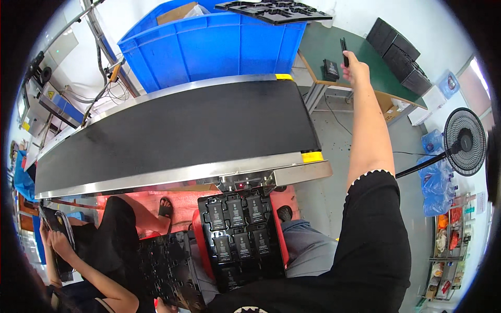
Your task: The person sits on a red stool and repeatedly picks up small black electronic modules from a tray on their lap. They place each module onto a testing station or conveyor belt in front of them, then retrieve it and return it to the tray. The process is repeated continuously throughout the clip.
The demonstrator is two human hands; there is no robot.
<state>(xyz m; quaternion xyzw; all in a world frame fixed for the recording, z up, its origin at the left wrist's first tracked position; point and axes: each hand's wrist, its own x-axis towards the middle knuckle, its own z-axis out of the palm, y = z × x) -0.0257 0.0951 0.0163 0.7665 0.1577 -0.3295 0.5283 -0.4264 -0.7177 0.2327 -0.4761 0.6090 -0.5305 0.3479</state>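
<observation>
My right hand (357, 69) is stretched far out over the green table, its fingers closed on thin black flat batteries (344, 49) seen edge-on. Just beside it on the table lies a small stack of similar black batteries (330, 69). On my lap rests a black moulded tray (207, 237), with several flat black batteries (236, 212) in its pockets. Left of it is a second black tray (164, 263), tilted, its pockets hard to make out. Only a bit of my left hand (166, 307) shows at the lower edge, gripping that tray's near edge.
A conveyor with a black belt (182, 133) and metal rails crosses in front. Behind it stands a blue bin (214, 47) with a black tray (276, 11) on its rim. Black boxes (399, 55) line the table; a fan (464, 141) stands right. A co-worker's hands (58, 242) are at left.
</observation>
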